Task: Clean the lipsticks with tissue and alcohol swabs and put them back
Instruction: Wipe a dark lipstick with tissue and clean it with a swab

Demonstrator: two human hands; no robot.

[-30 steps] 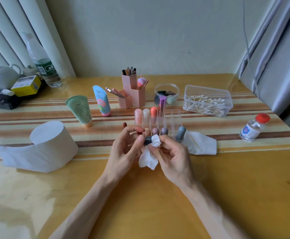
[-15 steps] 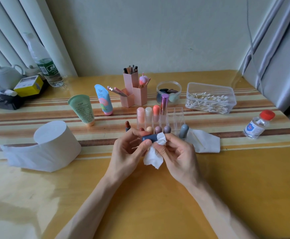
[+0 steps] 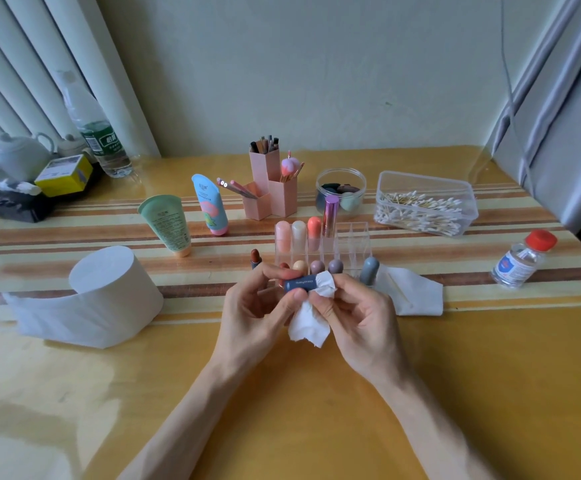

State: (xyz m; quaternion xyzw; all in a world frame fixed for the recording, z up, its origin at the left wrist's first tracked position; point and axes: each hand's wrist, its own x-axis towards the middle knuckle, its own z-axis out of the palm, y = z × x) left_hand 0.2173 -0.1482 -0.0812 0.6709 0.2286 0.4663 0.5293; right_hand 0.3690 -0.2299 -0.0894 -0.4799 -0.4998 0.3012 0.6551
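We find the dark blue lipstick tube (image 3: 299,284) lying sideways in the air above the desk (image 3: 455,393), just in front of the clear organiser (image 3: 360,226). The left hand (image 3: 254,306) has its grip closed on the tube's left end, thumb under and fingertips over. The right hand (image 3: 355,317) has its grip pinched on a piece of tissue (image 3: 311,323) wrapped round the tube's right end, and the loose tail of the tissue hangs below.

The tissue hides that end, so we cannot be sure whether this is a whole lipstick or only its cap. An uncapped lipstick (image 3: 255,258) stands on the desk just left of the organiser and may be its other half.

We judge the tube to be light, stiff and smooth, so it is likely to slip or spin when pinched through paper. We would hold it on the barrel near one end and leave the other end free for wiping. The tissue is soft and thin and will tear if twisted hard. The exposed colour on the standing lipstick looks soft and easily smeared or snapped, so we would take it by its base only.

The alcohol bottle (image 3: 521,261) stands well apart to the right, and the box of cotton swabs (image 3: 424,206) sits behind the organiser. The organiser's open slots are narrow, so each piece would have to go back in upright.
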